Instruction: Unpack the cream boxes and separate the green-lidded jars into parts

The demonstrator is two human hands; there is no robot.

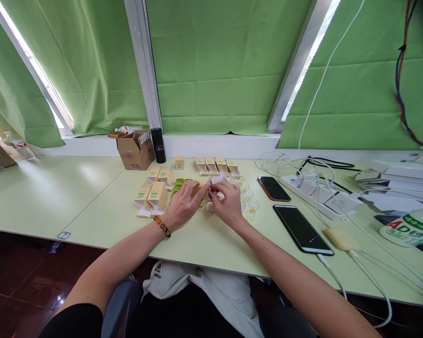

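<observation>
In the middle of the table (pixel 105 220), my left hand (pixel 185 202), with a beaded bracelet (pixel 162 226) at its wrist, closes on a small cream paper box. My right hand (pixel 227 202) pinches at the same box, near its raised white flap (pixel 218 179). Fingers cover most of this box. Green pieces (pixel 179 184) lie just beyond my left hand. Left of it stand similar boxes (pixel 157 196) with green-edged labels and opened flaps. To the right of my right hand are several transparent plastic containers (pixel 249 202) with yellow marks.
Another row of cream boxes (pixel 216 165) stands farther back, with a single box (pixel 179 163) beside it. A cardboard carton (pixel 136 150) and a black bottle (pixel 158 145) are behind. On the right lie two phones (pixel 303 227) (pixel 273 188), a power strip (pixel 320 197) and loose cables.
</observation>
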